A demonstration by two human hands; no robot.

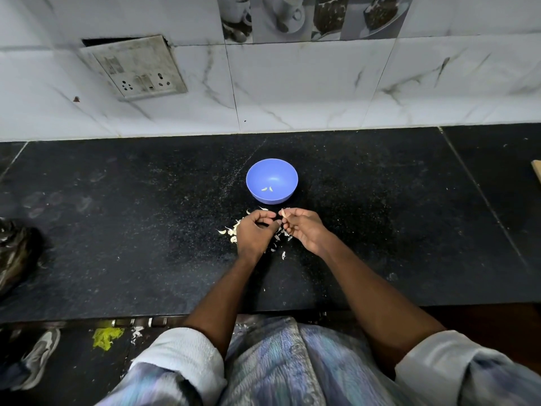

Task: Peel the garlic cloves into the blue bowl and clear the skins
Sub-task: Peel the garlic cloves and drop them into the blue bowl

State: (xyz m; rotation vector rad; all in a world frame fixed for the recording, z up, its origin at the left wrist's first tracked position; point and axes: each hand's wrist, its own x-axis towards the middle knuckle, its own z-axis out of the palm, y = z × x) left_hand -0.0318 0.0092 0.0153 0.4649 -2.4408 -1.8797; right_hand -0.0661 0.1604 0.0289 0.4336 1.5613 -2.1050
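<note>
Your right hand pinches a pale garlic clove; your left hand curls, its contents hidden; skins lie beneath.

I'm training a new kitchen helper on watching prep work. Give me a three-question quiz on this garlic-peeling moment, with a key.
1. True or false: the blue bowl holds only a couple of pale garlic pieces.
2. Where do the loose garlic skins lie?
A. inside the bowl
B. on the black counter around the hands
C. on the wall tiles
3. Which of the hands pinches a pale piece at its fingertips?

Key:
1. True.
2. B.
3. The right hand; the left hand is curled beside it, contents hidden.
</note>
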